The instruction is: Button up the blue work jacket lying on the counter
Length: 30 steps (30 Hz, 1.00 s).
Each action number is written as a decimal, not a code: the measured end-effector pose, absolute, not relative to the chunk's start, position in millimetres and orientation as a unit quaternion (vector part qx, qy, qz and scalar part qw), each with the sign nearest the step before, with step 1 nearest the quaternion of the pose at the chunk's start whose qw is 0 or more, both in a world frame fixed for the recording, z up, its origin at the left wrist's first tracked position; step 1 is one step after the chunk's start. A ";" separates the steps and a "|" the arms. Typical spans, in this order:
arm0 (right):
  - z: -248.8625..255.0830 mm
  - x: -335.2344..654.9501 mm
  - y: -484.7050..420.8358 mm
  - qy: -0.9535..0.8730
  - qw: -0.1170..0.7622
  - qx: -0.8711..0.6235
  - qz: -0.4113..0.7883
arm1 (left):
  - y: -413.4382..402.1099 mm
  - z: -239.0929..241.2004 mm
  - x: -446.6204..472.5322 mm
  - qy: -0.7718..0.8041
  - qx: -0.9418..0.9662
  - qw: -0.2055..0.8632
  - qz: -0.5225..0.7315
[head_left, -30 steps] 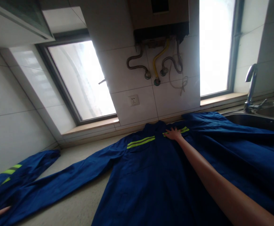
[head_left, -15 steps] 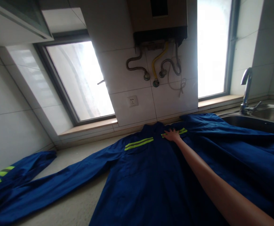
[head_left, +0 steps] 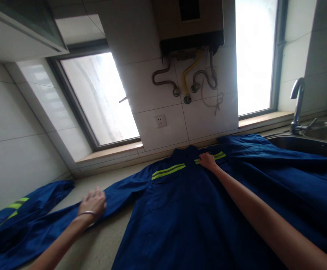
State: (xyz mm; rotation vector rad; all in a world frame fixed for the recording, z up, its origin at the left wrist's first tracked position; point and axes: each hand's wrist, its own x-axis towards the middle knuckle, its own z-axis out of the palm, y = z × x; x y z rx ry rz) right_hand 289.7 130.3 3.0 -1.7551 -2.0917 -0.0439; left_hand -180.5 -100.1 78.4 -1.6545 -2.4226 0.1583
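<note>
A blue work jacket point(head_left: 174, 210) with yellow-green reflective strips lies spread on the countertop, its collar toward the wall. My right hand point(head_left: 207, 160) is on the chest, by one strip, its fingers drawn in against the cloth. Over the sleeve stretched to the left is my left hand point(head_left: 93, 202), wearing a bracelet; its fingers are a little apart and slightly blurred, holding nothing I can see. More blue cloth point(head_left: 45, 195) with reflective strips lies bunched at the far left. Another spread of blue fabric point(head_left: 278, 168) covers the right side, reaching the sink.
A double sink point(head_left: 281, 141) with a tall faucet point(head_left: 297, 105) is at the right. On the tiled wall hang a water heater point(head_left: 191, 26) with pipes and a socket point(head_left: 160, 120). Windows flank it. A cabinet point(head_left: 20, 37) juts out at upper left, above the countertop point(head_left: 96, 247).
My left hand has come from the lower left edge up over the sleeve. My right hand's fingers, spread before, are now drawn in at the same spot. The view has shifted slightly.
</note>
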 end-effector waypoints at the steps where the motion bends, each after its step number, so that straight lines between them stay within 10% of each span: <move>1: 6.5 289.6 129.0 -0.753 0.206 -0.625 -0.012 | -78.8 68.7 -160.6 -0.799 -0.579 0.148 0.069; 12: 35.9 222.1 129.8 -0.837 0.242 -0.491 0.012 | 58.5 19.9 66.2 -0.604 -0.795 0.039 -0.031; 30: -5.0 230.2 133.0 -0.790 0.264 -0.548 0.072 | 71.9 -9.0 91.0 -0.634 -0.772 -0.001 -0.044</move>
